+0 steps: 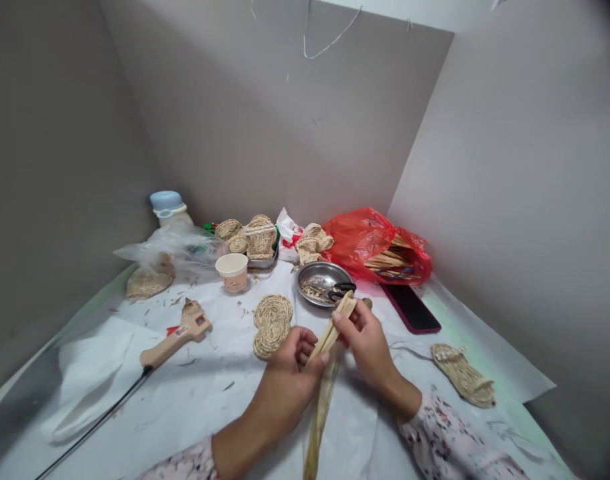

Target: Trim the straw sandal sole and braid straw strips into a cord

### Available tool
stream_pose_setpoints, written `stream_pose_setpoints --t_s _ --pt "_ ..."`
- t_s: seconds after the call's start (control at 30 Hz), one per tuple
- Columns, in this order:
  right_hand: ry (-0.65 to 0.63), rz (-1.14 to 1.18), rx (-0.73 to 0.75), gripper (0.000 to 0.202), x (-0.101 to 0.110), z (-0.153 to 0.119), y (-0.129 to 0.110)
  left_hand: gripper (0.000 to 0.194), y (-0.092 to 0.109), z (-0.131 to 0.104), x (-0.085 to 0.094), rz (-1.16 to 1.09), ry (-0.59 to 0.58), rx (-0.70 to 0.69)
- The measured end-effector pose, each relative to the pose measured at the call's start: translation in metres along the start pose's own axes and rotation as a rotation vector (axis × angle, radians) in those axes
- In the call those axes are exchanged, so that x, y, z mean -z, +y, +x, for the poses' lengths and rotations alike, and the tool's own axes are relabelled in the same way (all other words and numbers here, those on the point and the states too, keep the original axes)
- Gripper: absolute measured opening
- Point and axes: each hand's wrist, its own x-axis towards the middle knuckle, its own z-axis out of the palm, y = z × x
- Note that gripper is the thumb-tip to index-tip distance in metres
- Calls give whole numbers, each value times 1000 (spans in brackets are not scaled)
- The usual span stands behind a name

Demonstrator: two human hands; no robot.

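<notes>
A pale, flat strip of dried plant leaf is stretched between my two hands above the table. My left hand grips its lower part, fingers curled round it. Higher up, my right hand pinches the folded upper end between thumb and fingers. A longer, browner dried leaf hangs below the hands toward the front edge. Just left of my left hand lies a coiled, woven straw sole shape. Behind my right hand is a round metal bowl with scraps and black-handled scissors in it.
A glue gun with a cord lies at left, near a paper cup. Woven pieces, a red plastic bag of straw and a blue-lidded bottle line the back. A phone and a small woven slipper lie at right.
</notes>
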Motion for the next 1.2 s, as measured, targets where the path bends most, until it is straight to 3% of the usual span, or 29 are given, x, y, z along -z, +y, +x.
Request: stream_pose_setpoints --t_s 0.1,0.2,0.3,0.43,0.53,0.67,0.77,0.83,0.97,1.1,1.2 --pt "-15 -3 31 24 2 17 -20 22 20 24 0 -2 -27 -25" --pt "-80 -100 119 23 6 47 -49 20 43 64 2 8 -84 -257" --pt "-100 -241 286 22 13 84 -76 22 64 109 5 56 -139 -372" --pt "-137 -591 465 19 28 129 -97 29 76 156 11 59 -172 -351" --pt "-86 -763 514 33 35 154 -98 32 75 178 13 -22 -235 -300" --pt "6 -802 461 43 33 172 -93 25 72 196 6 5 -240 -363" --pt "-22 -796 440 31 28 175 -91 29 73 202 -2 24 -161 -479" --pt "-61 -807 454 21 27 174 -92 29 76 205 -6 -31 -78 -482" --pt "-104 -852 504 19 30 170 -96 25 79 205 0 -43 -55 -489" --pt "-161 -901 511 34 36 170 -99 27 78 202 10 83 -10 -508" --pt "-134 -914 500 36 35 170 -100 26 79 199 8 152 -5 -537"
